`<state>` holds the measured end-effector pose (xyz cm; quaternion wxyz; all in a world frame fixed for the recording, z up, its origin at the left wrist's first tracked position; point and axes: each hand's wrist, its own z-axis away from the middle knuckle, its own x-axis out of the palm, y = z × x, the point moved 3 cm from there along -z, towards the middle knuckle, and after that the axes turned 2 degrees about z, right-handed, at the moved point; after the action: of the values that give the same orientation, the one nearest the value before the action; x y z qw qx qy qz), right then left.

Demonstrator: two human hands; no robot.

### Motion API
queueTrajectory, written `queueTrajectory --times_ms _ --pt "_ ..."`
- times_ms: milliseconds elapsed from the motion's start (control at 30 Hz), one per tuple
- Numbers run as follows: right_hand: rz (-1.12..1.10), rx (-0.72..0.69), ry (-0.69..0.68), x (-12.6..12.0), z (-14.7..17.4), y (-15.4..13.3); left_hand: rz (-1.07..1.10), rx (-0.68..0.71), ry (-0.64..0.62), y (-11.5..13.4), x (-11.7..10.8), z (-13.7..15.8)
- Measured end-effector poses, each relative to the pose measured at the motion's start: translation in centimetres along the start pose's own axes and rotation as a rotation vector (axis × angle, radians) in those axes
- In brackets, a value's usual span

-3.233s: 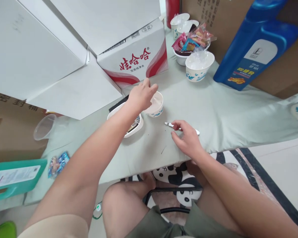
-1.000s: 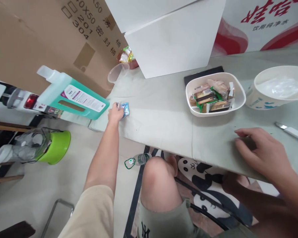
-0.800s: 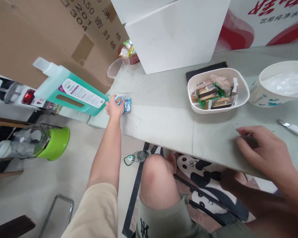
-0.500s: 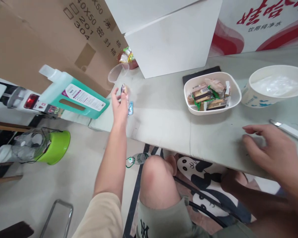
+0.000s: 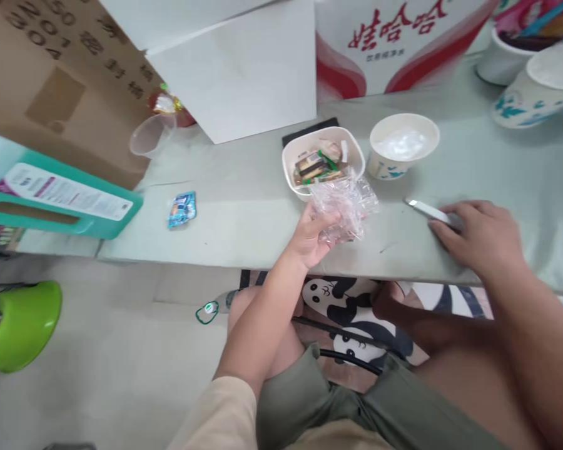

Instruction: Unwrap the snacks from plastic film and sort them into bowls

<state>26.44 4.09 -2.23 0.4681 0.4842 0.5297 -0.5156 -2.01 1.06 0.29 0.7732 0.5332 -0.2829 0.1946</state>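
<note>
"Left hand [image 5: 313, 239] status?"
"Fingers wrapped around the clear film [image 5: 342, 201], at the near side of the tub [image 5: 291, 154]."
"Right hand [image 5: 485, 236]?"
"Curled over the knife [image 5: 426, 211], right of the tub; grip cannot be determined."

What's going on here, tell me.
A person's left hand holds crumpled clear plastic just in front of the white tub of wrapped snacks. The right hand is at one end of a slim white tool on the table. A paper cup stands beside the tub; a blue packet lies off to the left.
</note>
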Motion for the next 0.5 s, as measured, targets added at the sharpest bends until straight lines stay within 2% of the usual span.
queueTrajectory --times_ms 100,200,267,333,400,500 --pt "-0.131 0.037 0.038 -1.4 0.4 -0.2 -0.069 -0.014 0.028 -1.6 0.2 -0.8" --pt "-0.489 0.181 0.029 -3.3 1.4 -1.4 -0.103 -0.022 0.05 -2.6 0.5 -1.3" --pt "-0.835 0.205 -0.068 -3.9 2.4 -3.2 -0.124 -0.012 0.072 -3.2 0.7 -1.8" --pt "-1.099 0.137 -0.234 -4.0 3.2 -5.6 -0.145 0.011 0.076 -3.8 0.9 -2.3" --pt "-1.179 0.045 -0.347 -4.0 3.7 -7.7 -0.158 0.038 0.069 -4.3 1.3 -2.8" --pt "-1.097 -0.014 -0.342 -3.8 3.5 -9.0 -0.159 0.061 0.045 -4.7 1.8 -3.1"
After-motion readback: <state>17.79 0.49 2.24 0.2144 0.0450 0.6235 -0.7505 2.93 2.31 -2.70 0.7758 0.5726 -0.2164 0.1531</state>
